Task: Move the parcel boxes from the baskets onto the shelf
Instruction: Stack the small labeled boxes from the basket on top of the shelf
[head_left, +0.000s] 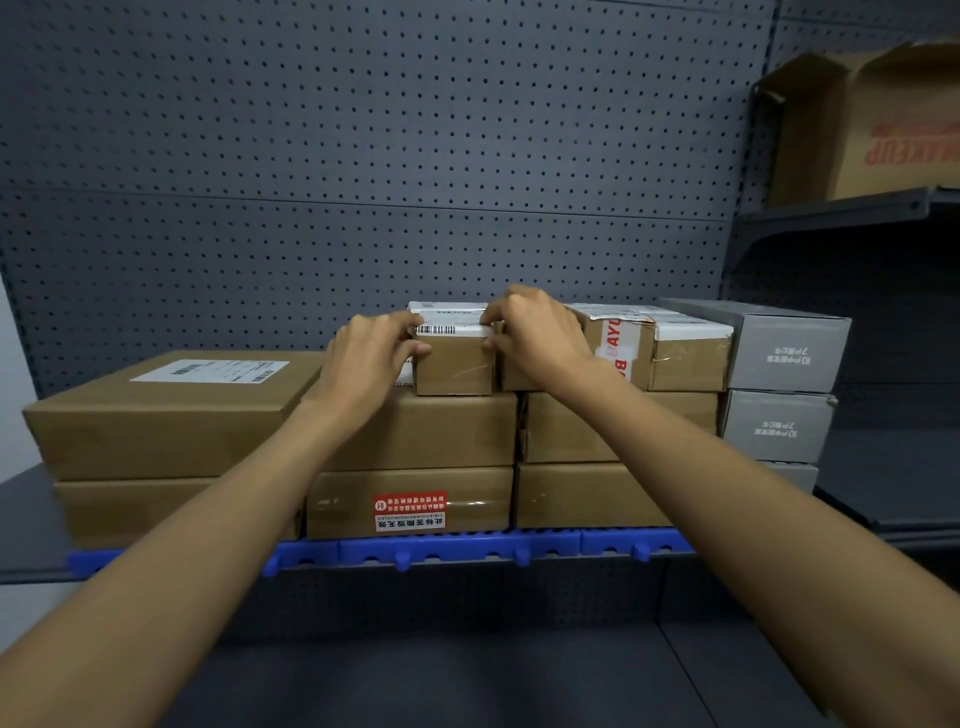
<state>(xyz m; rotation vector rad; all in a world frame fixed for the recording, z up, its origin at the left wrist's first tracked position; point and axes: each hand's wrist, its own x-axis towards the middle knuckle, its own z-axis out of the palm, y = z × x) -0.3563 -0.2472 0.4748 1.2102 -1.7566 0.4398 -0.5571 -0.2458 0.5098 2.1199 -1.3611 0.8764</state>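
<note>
Pegboard backs the shelf (41, 519), stacked with cartons. Both hands pinch a small box (453, 358) on the top row: left hand (363, 358) on its left end, right hand (535, 338) on its right, its long axis running back toward the pegboard

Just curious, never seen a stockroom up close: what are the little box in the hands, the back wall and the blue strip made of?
Small parcel box: brown matte cardboard, glossy clear tape, white paper label. Back panel: likely grey-painted metal pegboard, with regular punched holes. Blue strip on the shelf edge: probably moulded plastic, smooth and uniformly coloured.
</note>
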